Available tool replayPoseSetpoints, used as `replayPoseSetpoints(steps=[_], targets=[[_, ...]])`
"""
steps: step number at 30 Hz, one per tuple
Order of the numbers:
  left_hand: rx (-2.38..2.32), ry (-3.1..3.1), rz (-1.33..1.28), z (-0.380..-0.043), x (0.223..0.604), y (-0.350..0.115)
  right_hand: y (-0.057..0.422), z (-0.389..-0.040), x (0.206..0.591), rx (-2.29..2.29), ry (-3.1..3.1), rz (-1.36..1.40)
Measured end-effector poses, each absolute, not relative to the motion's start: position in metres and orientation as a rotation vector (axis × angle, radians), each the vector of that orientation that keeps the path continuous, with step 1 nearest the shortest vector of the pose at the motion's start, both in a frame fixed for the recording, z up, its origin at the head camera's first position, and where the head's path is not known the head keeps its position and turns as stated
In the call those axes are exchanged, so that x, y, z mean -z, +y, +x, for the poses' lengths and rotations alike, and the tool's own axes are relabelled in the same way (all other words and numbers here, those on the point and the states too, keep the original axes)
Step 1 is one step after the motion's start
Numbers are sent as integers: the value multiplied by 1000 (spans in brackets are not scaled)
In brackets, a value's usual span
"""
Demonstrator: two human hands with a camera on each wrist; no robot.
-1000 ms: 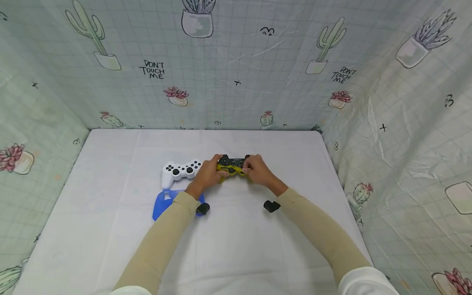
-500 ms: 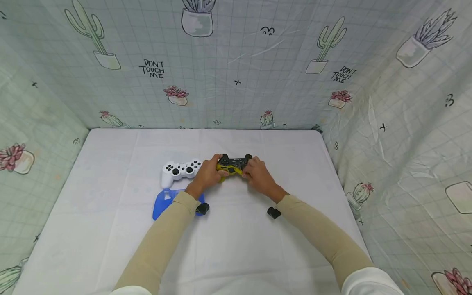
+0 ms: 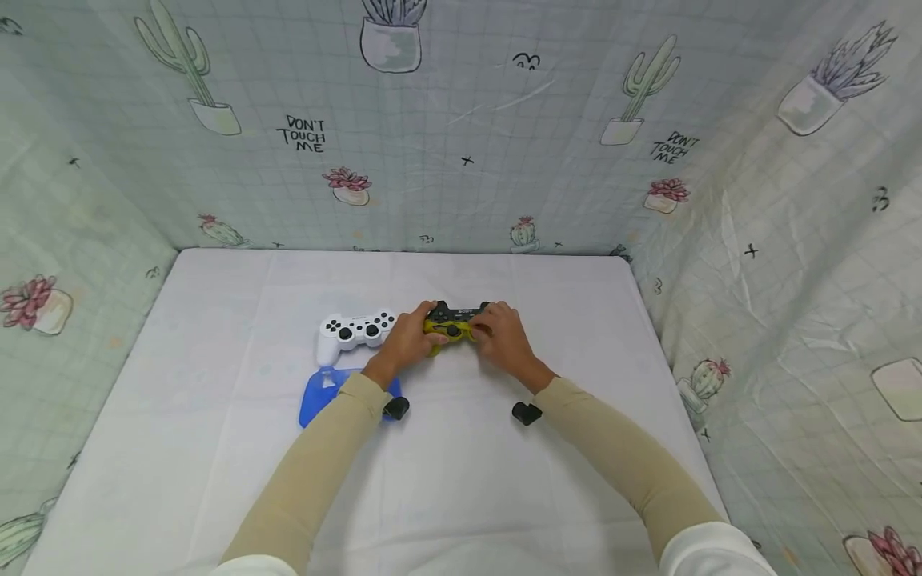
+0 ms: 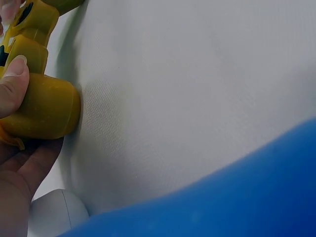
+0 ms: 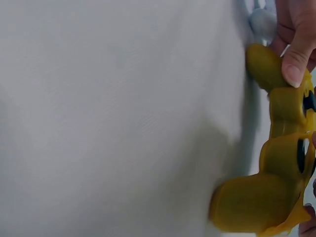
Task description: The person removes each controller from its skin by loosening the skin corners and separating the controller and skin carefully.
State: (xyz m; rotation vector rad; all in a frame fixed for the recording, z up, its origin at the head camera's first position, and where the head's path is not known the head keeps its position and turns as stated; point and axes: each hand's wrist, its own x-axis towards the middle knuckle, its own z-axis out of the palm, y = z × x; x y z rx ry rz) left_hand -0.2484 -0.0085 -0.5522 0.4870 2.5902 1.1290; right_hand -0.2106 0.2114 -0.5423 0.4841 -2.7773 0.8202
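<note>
A black game controller (image 3: 452, 314) is partly wrapped in a yellow silicone cover (image 3: 441, 328), near the middle of the white table. My left hand (image 3: 405, 346) grips its left side, with the thumb on the covered left grip (image 4: 42, 106) and fingers underneath. At the other end, my right hand (image 3: 503, 340) pinches the cover's edge by the right thumbstick. The controller's upper face still shows black along the top. In the right wrist view, the yellow cover (image 5: 252, 202) bulges over the grip and stick housings, and my right fingertips show only at the frame's edge.
Left of my left hand lies a white game controller (image 3: 349, 330). Below it, a blue silicone cover (image 3: 317, 398) lies flat, partly under my left forearm. The white-clothed table (image 3: 238, 320) backs onto a cactus-print curtain (image 3: 461, 120) that also hangs along both sides.
My right hand has shifted slightly along the controller's right end, its fingers working at the cover's edge. My left hand stays in place. The white controller and blue cover have not moved.
</note>
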Motion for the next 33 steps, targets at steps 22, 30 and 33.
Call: replayPoseSetpoints(steps=[22, 30, 33], targets=[[-1093, 2612, 509, -248, 553, -8, 165, -250, 510, -1079, -3258, -1], [-1090, 2605, 490, -249, 554, -7, 176, -245, 516, -1262, -3181, 173], [-1076, 2610, 484, -249, 556, -6, 178, -240, 519, -1118, -3166, 308]])
